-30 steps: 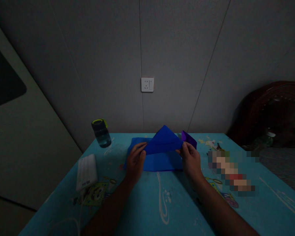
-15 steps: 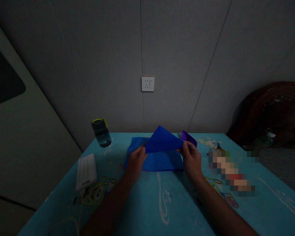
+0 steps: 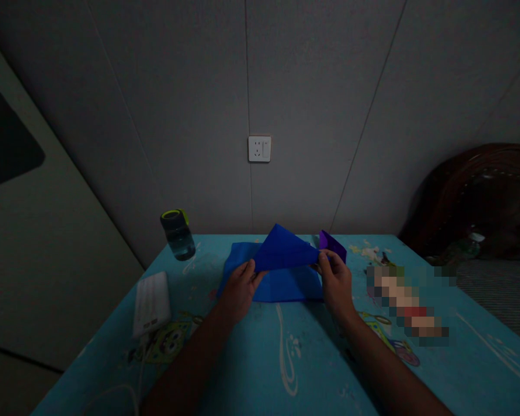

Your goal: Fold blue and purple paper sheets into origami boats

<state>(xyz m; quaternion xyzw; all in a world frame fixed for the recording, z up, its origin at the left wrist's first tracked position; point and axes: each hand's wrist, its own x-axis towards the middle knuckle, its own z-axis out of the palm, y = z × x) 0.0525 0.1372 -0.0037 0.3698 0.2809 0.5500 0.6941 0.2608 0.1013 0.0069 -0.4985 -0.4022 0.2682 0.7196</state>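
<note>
A dark blue sheet of paper (image 3: pixel 283 252), folded into a triangle with its point up, is held above the table between both hands. My left hand (image 3: pixel 241 289) pinches its lower left corner, thumb on top. At the lower right corner, my right hand (image 3: pixel 335 280) grips it between thumb and fingers. Beneath it lies a lighter blue sheet (image 3: pixel 281 287), flat on the table and partly covered. Behind my right hand stands a folded purple piece (image 3: pixel 333 245), which looks like paper.
The table has a turquoise patterned cloth (image 3: pixel 260 358). At the left stand a dark water bottle (image 3: pixel 178 236) and a white power bank (image 3: pixel 152 303) with a cable. A pixelated patch covers part of the right side. A grey wall with a socket (image 3: pixel 259 148) rises behind.
Both hands and the folded dark blue paper have shifted slightly left, and the paper tilts a little more, its right corner higher. Both hands keep their hold.
</note>
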